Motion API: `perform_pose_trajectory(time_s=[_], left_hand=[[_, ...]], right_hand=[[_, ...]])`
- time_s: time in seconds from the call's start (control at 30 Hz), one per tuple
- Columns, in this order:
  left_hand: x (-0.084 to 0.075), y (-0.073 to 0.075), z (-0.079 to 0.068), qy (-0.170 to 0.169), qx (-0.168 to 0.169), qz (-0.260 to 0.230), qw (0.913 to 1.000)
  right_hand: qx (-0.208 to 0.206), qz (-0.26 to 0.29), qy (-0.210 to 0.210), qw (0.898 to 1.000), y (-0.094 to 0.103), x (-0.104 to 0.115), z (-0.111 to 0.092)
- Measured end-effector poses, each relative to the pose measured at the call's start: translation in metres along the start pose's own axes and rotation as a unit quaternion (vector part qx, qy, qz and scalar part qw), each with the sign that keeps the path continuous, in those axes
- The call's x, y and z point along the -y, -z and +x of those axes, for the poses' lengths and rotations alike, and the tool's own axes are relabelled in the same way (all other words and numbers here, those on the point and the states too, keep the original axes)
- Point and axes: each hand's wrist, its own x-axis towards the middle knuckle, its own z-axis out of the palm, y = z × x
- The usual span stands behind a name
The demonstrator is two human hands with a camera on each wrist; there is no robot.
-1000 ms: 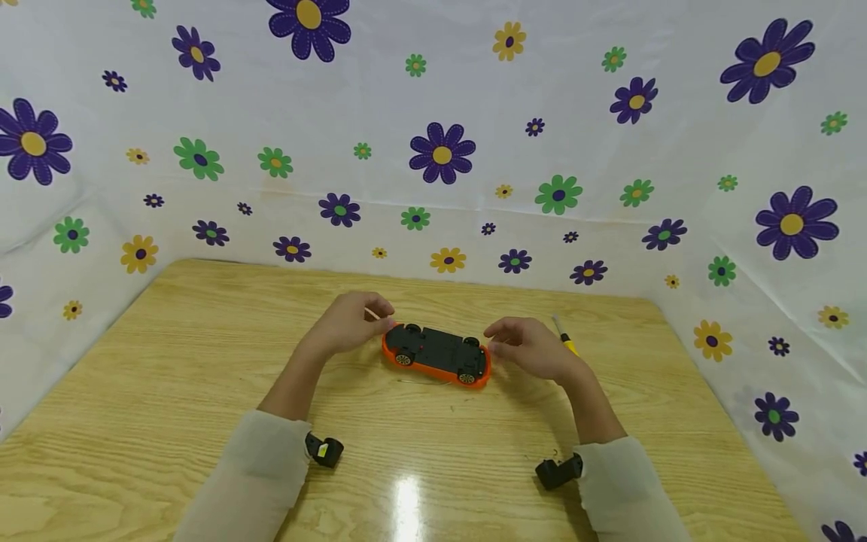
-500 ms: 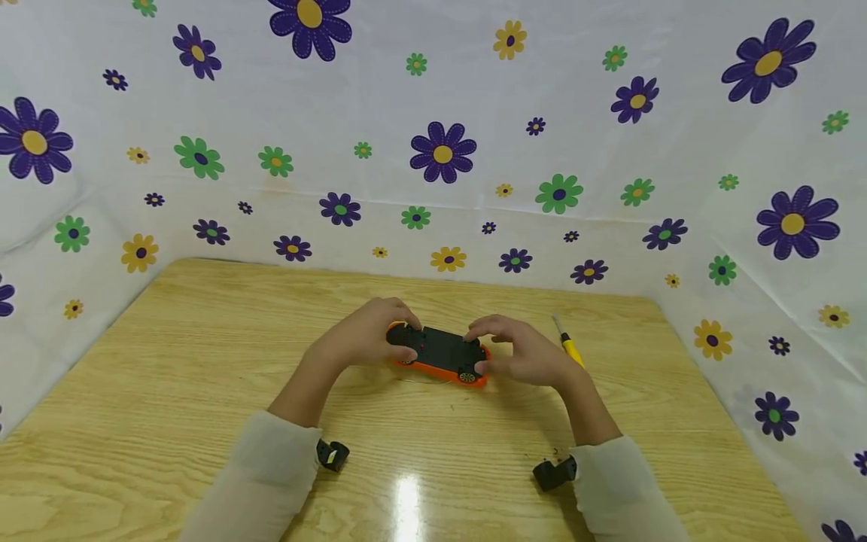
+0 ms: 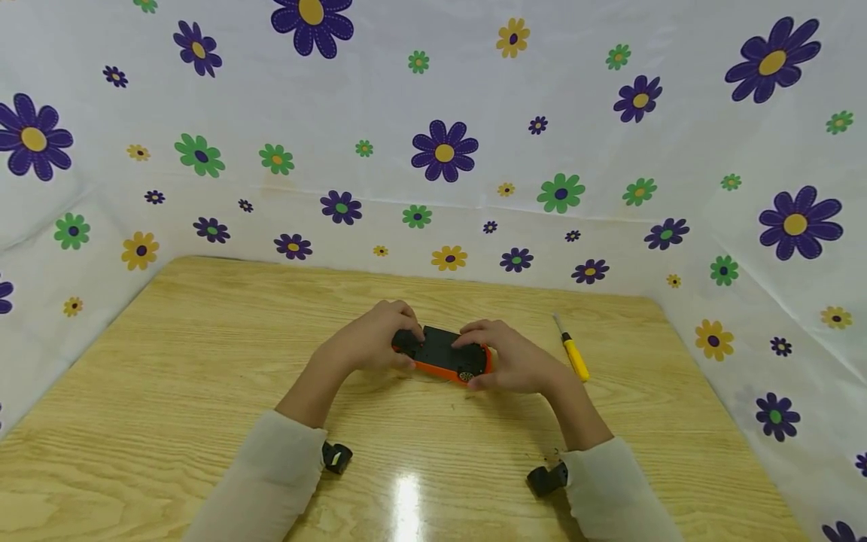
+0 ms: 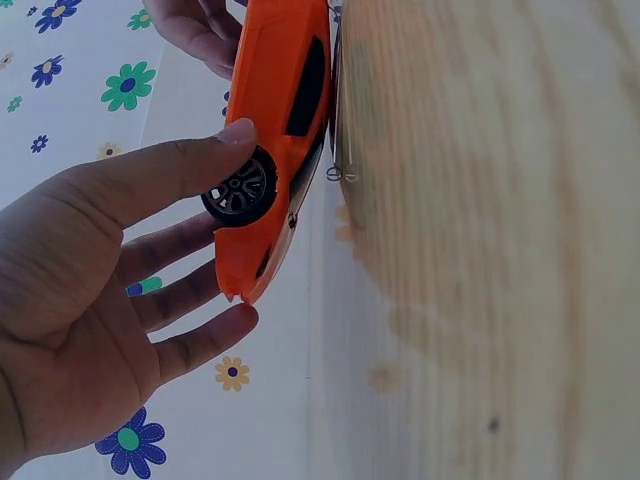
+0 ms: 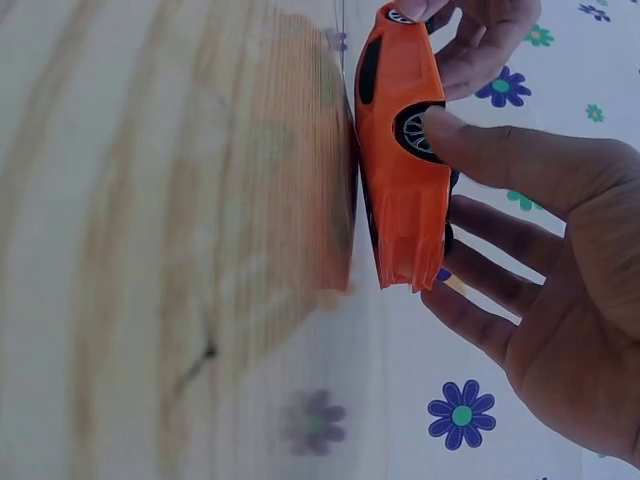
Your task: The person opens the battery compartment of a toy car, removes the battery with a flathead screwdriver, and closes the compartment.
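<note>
An orange toy car [image 3: 440,350] lies upside down on the wooden table, its black underside and wheels facing up. My left hand [image 3: 371,337] grips its left end; in the left wrist view the thumb presses by a wheel [image 4: 242,188] while the fingers reach round the far side. At the other end my right hand [image 3: 512,360] holds the car, its thumb on a wheel [image 5: 415,130] in the right wrist view. Fingers of both hands cover parts of the underside. A thin metal wire piece [image 4: 337,172] with a looped end lies close beside the car.
A screwdriver [image 3: 575,356] with a yellow handle lies to the right of my right hand. Small dark bits [image 3: 542,457] are scattered near the right wrist. A white flowered cloth [image 3: 379,90] hangs behind the table [image 3: 203,361].
Both hands have closed in from beside the car onto its two ends and now grip it. The car has stayed about where it was, perhaps shifted slightly right.
</note>
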Motion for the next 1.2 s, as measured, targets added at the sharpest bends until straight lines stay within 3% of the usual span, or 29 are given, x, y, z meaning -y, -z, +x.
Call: perform_pose_trajectory(time_s=[0.3,0.77,0.97,1.2], left_hand=[[0.0,-0.001,0.0,-0.006,-0.004,0.005,1.0],[-0.001,-0.002,0.001,-0.001,-0.015,0.013,0.9998],[-0.001,0.001,0.001,0.0,-0.017,-0.004,0.9999],[0.0,0.004,0.0,-0.017,0.001,-0.009,0.9998]], right_hand=[[0.017,-0.024,-0.009,1.0,0.001,0.012,-0.001],[0.039,-0.059,-0.041,0.997,-0.006,0.048,-0.003],[0.033,-0.068,-0.04,0.996,-0.005,0.048,-0.003],[0.031,-0.064,0.001,0.997,-0.006,0.038,-0.002]])
